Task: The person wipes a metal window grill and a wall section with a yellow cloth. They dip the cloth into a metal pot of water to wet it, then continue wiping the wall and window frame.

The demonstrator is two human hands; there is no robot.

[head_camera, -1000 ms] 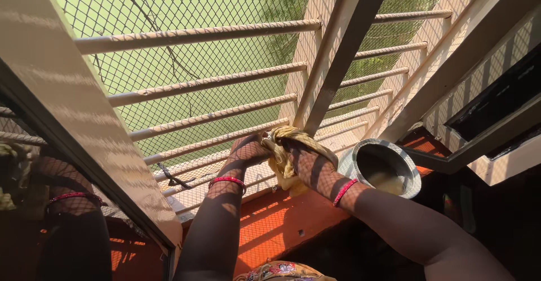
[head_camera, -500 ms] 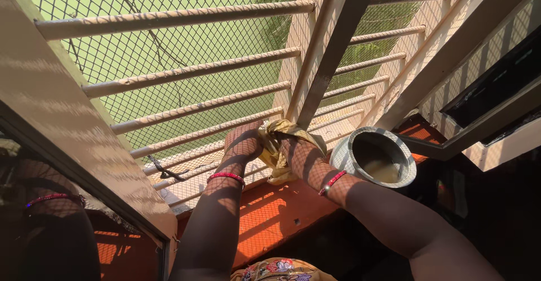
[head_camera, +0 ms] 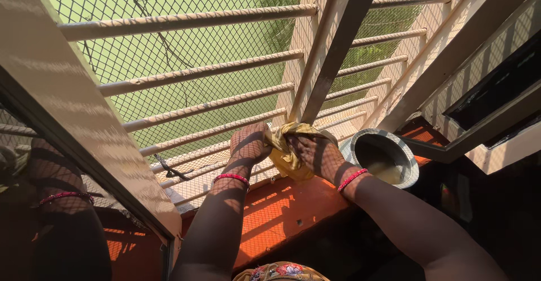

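Change: cloth [head_camera: 291, 148] now bunched tighter between both hands than a second ago; the loose fold that hung to the sill is drawn up. Hands sit a little nearer the upright.
Meaning: looks like wringing or balling the cloth in hand, wiping of the grille not resumed at this instant.
Left hand [head_camera: 248, 144]: one; fingers curled shut on the cloth's left end, red bangle at the wrist.
Right hand [head_camera: 316, 154]: one; fingers closed round the cloth's bulk, thumb side hidden, red bangle at the wrist.
Cloth: one, yellow; held between the hands, above the sill [head_camera: 270, 219], at the foot of the upright [head_camera: 332, 44].
Bowl [head_camera: 386, 157]: one, metal, murky liquid inside; on the sill just beside the right wrist.
Bars [head_camera: 191, 72]: about six horizontal bars visible left of the upright, a similar set to its right; exact count uncertain low down.
Mesh [head_camera: 169, 44]: one layer behind the bars.
Reflection [head_camera: 62, 202]: one arm with bangle mirrored in the open pane at left.
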